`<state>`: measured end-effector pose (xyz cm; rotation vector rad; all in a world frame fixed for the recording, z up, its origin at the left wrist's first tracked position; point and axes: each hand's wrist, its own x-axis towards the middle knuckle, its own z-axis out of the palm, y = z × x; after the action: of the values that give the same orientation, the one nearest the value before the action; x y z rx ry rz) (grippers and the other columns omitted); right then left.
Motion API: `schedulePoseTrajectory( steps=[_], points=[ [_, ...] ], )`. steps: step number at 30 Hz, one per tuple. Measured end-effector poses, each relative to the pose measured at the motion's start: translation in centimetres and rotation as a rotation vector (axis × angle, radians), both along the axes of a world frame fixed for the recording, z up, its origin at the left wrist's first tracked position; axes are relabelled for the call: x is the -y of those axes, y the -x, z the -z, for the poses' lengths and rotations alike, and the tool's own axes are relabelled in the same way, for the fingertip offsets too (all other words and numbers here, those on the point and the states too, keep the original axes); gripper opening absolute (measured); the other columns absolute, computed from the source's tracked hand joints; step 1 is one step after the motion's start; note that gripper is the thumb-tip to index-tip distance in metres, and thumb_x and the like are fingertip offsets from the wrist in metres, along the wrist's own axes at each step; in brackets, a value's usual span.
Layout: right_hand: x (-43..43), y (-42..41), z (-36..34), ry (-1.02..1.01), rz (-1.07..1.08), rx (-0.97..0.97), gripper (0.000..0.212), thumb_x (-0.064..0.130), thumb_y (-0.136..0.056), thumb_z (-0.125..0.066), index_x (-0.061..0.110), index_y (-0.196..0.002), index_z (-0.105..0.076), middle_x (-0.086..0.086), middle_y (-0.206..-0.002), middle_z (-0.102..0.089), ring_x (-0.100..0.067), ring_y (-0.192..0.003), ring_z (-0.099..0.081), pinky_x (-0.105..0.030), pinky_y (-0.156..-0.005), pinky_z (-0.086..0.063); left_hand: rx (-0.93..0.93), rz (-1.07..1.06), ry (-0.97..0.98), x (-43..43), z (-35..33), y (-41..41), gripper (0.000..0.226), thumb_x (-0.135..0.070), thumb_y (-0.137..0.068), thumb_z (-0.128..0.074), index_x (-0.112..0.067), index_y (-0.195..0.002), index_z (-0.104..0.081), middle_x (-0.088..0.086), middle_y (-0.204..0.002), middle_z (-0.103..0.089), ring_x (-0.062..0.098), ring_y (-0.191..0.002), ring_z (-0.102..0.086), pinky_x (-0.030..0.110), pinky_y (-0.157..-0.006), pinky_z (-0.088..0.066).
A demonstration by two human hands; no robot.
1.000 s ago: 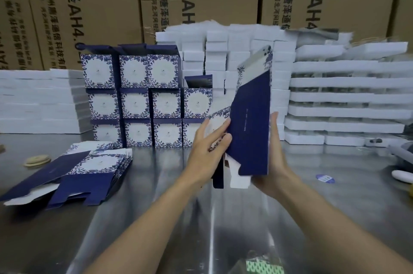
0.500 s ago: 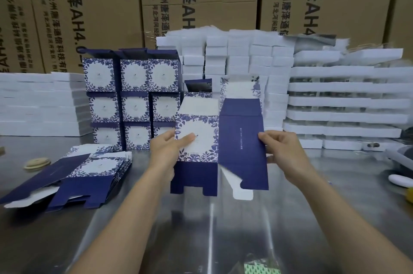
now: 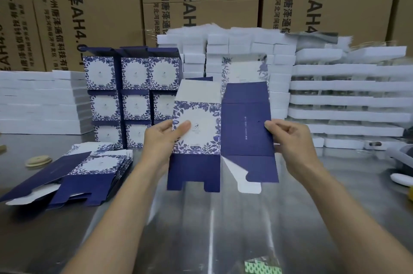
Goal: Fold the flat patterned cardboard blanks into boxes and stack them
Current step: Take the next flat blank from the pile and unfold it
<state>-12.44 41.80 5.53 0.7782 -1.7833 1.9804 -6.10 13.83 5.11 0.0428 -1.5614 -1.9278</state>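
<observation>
Blank held upright in a two-hand grip, not yet squared into a box.
Worktop (image 3: 201, 240) lies below the grip; stacked boxes (image 3: 134, 86) stand behind and left of it; pile of flat blanks (image 3: 89, 168) sits low left. Held blank (image 3: 243, 139) is upright above the worktop, with loose bottom flaps hanging under the grip. Left hand (image 3: 161, 142) pinches the patterned edge, right hand (image 3: 292, 142) pinches the navy edge. To do it well, likely press both edges inward on the centre crease and keep the flaps free. A second ago the blank was edge-on with the left palm flat on it; now it is face-on with hands at the outer edges.
</observation>
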Motion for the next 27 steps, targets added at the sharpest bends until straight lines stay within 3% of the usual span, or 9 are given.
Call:
schedulePoseTrajectory(
  steps=[2,5,7,11,14,17,21,24,27],
  points=[
    [-0.3,0.5,0.3,0.008,-0.043,0.069,0.027,0.016,-0.104,-0.066,0.018,-0.084,-0.085,-0.003,-0.084,-0.080,-0.015,-0.069,-0.074,-0.029,-0.054,-0.057,0.038,0.102,-0.018,0.5,-0.1,-0.2,0.090,-0.030,-0.066,-0.094,0.001,-0.143,-0.058,0.017,-0.122,-0.076,0.032,-0.111,-0.075,0.050,-0.101,-0.059],
    [-0.1,1.1,0.9,0.016,-0.066,0.122,0.026,0.019,-0.103,-0.067,0.022,-0.085,-0.085,-0.001,-0.087,-0.081,-0.014,-0.071,-0.073,-0.027,-0.055,-0.057,0.036,0.171,0.014,0.9,0.5,0.3,0.049,-0.032,-0.078,-0.088,-0.004,-0.117,-0.078,0.015,-0.110,-0.080,0.028,-0.098,-0.080,0.038,-0.079,-0.065],
    [-0.3,1.4,1.0,0.038,-0.067,0.138,0.021,0.025,-0.103,-0.068,0.023,-0.091,-0.085,-0.001,-0.092,-0.081,-0.013,-0.075,-0.072,-0.027,-0.057,-0.056,0.049,0.185,0.056,1.1,0.7,0.4,0.033,-0.042,-0.089,-0.079,-0.012,-0.102,-0.084,0.013,-0.109,-0.081,0.025,-0.098,-0.080,0.036,-0.081,-0.064],
    [-0.5,2.0,1.2,0.048,-0.059,0.211,0.024,0.040,-0.103,-0.066,0.025,-0.099,-0.085,0.002,-0.104,-0.082,-0.014,-0.082,-0.074,-0.027,-0.061,-0.058,0.099,0.115,0.172,1.0,1.2,0.7,0.036,-0.044,-0.102,-0.066,-0.015,-0.094,-0.086,0.009,-0.104,-0.082,0.020,-0.091,-0.080,0.027,-0.068,-0.062],
    [-0.4,1.9,1.3,-0.039,-0.097,0.317,0.041,0.057,-0.102,-0.059,0.024,-0.109,-0.083,0.002,-0.109,-0.082,-0.017,-0.092,-0.080,-0.027,-0.063,-0.060,0.060,0.067,0.070,0.8,1.3,1.0,0.034,-0.039,-0.104,-0.064,-0.010,-0.102,-0.082,0.007,-0.105,-0.082,0.023,-0.099,-0.079,0.034,-0.081,-0.065],
    [-0.1,1.9,1.6,-0.130,-0.086,0.263,0.041,0.051,-0.107,-0.056,0.021,-0.105,-0.084,-0.006,-0.108,-0.082,-0.019,-0.089,-0.079,-0.033,-0.067,-0.064,0.039,0.026,-0.006,1.2,1.1,1.0,0.035,-0.041,-0.103,-0.067,-0.009,-0.104,-0.080,0.007,-0.104,-0.082,0.023,-0.099,-0.079,0.035,-0.082,-0.062],
    [0.2,2.3,1.5,0.001,0.027,0.202,0.052,0.036,-0.108,-0.059,-0.016,-0.104,-0.065,-0.032,-0.110,-0.071,-0.031,-0.081,-0.067,-0.060,-0.083,-0.061,0.124,0.084,0.070,1.0,1.3,1.3,0.055,-0.065,-0.096,-0.064,-0.014,-0.113,-0.078,0.002,-0.105,-0.082,0.021,-0.096,-0.079,0.033,-0.077,-0.061],
    [0.0,2.4,1.7,0.028,0.050,0.174,0.063,0.039,-0.107,-0.059,-0.024,-0.111,-0.053,-0.031,-0.094,-0.069,-0.029,-0.080,-0.061,-0.046,-0.078,-0.054,0.194,0.097,0.249,0.3,1.8,1.6,0.056,-0.061,-0.103,-0.056,-0.010,-0.112,-0.078,-0.002,-0.103,-0.082,0.019,-0.095,-0.079,0.031,-0.078,-0.057],
    [-0.4,2.2,1.6,0.004,0.017,0.224,0.048,0.043,-0.105,-0.060,-0.002,-0.104,-0.076,-0.011,-0.096,-0.080,-0.031,-0.084,-0.075,-0.034,-0.069,-0.060,0.114,0.169,0.210,0.5,1.8,1.3,0.045,-0.050,-0.108,-0.053,-0.014,-0.117,-0.077,0.002,-0.113,-0.081,0.021,-0.109,-0.077,0.026,-0.080,-0.060]
  ],
)
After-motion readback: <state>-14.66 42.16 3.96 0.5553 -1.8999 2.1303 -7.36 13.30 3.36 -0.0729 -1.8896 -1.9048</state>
